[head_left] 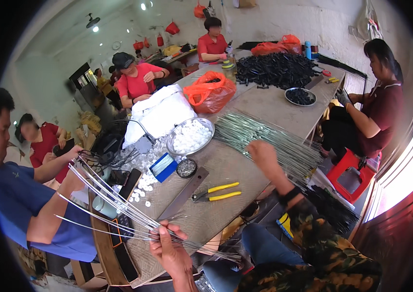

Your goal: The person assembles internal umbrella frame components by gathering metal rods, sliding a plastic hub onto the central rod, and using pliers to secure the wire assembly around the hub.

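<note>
My left hand [171,249], near the table's front edge, is closed around a loose bundle of thin metal wires [136,214]. The wires fan out to the upper left, where a person in a blue shirt [70,207] has hands at their far ends. Over a wide pile of similar wires [238,127] on the right side of the table is my right hand [263,155]. Its fingers are curled in; whatever they may pinch does not show. Between my hands lie yellow-handled pliers [225,195] and a flat metal strip [185,192].
Farther in are a blue box [163,168], a small black dish [186,168], a bowl of white pieces [190,136], a white sack [157,111] and an orange bag [214,97]. Black parts [277,70] are heaped at the back. A person sits right, by a red stool [347,173].
</note>
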Demonstrator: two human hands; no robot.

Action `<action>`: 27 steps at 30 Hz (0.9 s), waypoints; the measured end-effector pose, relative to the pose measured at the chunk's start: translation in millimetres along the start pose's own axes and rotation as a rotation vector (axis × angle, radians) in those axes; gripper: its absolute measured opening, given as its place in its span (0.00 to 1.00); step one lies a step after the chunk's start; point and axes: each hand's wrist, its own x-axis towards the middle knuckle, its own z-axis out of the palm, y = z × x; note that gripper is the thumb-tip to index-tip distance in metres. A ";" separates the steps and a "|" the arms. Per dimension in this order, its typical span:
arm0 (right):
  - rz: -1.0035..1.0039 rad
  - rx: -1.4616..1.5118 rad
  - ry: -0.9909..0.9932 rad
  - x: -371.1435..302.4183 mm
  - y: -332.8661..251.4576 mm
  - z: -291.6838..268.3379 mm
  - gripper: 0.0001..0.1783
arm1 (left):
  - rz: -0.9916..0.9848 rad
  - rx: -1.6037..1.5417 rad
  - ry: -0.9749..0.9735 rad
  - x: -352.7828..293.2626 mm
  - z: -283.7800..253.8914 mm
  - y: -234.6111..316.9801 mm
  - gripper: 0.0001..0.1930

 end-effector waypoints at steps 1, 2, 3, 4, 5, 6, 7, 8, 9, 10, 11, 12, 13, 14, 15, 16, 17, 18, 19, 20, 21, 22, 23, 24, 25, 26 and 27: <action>0.052 -0.114 0.022 9.4 13.0 1.2 0.07 | -0.008 -0.035 0.004 1.8 -4.5 0.7 0.10; 0.115 -0.246 0.056 13.0 27.8 -4.1 0.08 | -0.030 -0.081 -0.009 2.5 -5.3 1.9 0.10; 0.107 -0.242 0.054 14.3 34.7 1.2 0.08 | -0.024 -0.082 -0.002 2.6 -6.6 3.3 0.10; 0.100 -0.357 -0.026 15.4 38.9 6.0 0.07 | -0.058 -0.132 -0.037 3.0 -7.6 4.7 0.10; 0.093 -0.474 -0.106 16.1 43.0 10.4 0.06 | -0.092 -0.183 -0.073 3.1 -8.6 5.7 0.11; 0.082 -0.465 -0.114 15.7 40.6 16.2 0.06 | -0.084 -0.177 -0.061 2.9 -11.5 5.7 0.11; 0.007 -0.478 -0.134 14.7 38.1 21.8 0.05 | -0.147 -0.203 -0.059 2.6 -14.2 4.8 0.12; -0.068 -0.492 -0.153 14.0 35.9 26.6 0.06 | -0.211 -0.230 -0.058 1.8 -16.4 4.3 0.12; -0.066 -0.500 -0.150 14.0 40.7 23.7 0.06 | -0.250 -0.247 -0.070 0.8 -13.4 4.9 0.12; -0.131 -0.527 -0.083 14.5 46.4 18.9 0.06 | -0.255 -0.253 -0.075 -0.9 -10.1 5.5 0.12; -0.196 -0.554 -0.015 15.0 52.0 13.5 0.07 | -0.283 -0.222 -0.108 -3.0 -6.6 5.9 0.12; -0.200 -0.555 -0.015 15.3 48.6 5.1 0.07 | -0.304 -0.187 -0.133 -3.8 -5.2 5.8 0.11; -0.125 -0.492 0.025 14.0 37.6 -2.5 0.07 | -0.303 -0.184 -0.179 -5.5 -9.0 4.9 0.11; -0.049 -0.430 0.063 13.7 29.6 -8.8 0.07 | -0.293 -0.176 -0.163 -7.0 -7.9 3.9 0.11; 0.041 -0.382 0.075 13.3 30.0 -22.9 0.05 | -0.301 -0.151 -0.164 -9.1 -1.9 3.2 0.11; 0.037 -0.382 0.073 8.9 17.0 -34.7 0.05 | -0.305 -0.121 -0.154 -8.7 -0.5 1.5 0.10; 0.027 -0.149 0.110 0.3 -8.0 -45.3 0.06 | -0.313 -0.178 -0.209 -7.1 -6.3 0.4 0.11; 0.022 0.078 0.150 -9.9 -28.6 -53.4 0.07 | -0.309 -0.181 -0.200 -5.9 -6.3 -2.2 0.11; -0.040 0.246 0.182 -23.1 -44.3 -52.8 0.07 | -0.313 -0.163 -0.214 -5.6 -0.9 -6.0 0.13; -0.103 0.420 0.206 -38.2 -60.7 -49.7 0.08 | -0.313 -0.141 -0.220 -6.0 3.1 -9.1 0.14; -0.113 0.439 0.184 -51.9 -77.6 -43.1 0.08 | -0.339 -0.144 -0.239 -3.7 1.2 -14.6 0.17; -0.116 0.581 0.116 -63.9 -92.4 -42.7 0.07 | -0.365 -0.132 -0.263 -4.1 7.0 -16.4 0.18; -0.120 0.724 0.044 -70.6 -107.4 -42.6 0.07 | -0.382 -0.156 -0.290 -4.6 12.1 -17.4 0.18; -0.127 0.731 0.040 -70.9 -119.2 -46.6 0.07 | -0.402 -0.182 -0.329 -6.1 19.2 -18.8 0.19; -0.081 0.915 -0.051 -72.1 -132.6 -45.0 0.06 | -0.390 -0.178 -0.315 -6.5 17.9 -20.5 0.19; -0.032 1.095 -0.146 -73.4 -142.9 -45.1 0.04 | -0.389 -0.205 -0.335 -6.5 16.0 -21.7 0.17; -0.041 1.124 -0.242 -73.3 -153.4 -45.2 0.04 | -0.380 -0.229 -0.347 -5.6 10.9 -20.3 0.16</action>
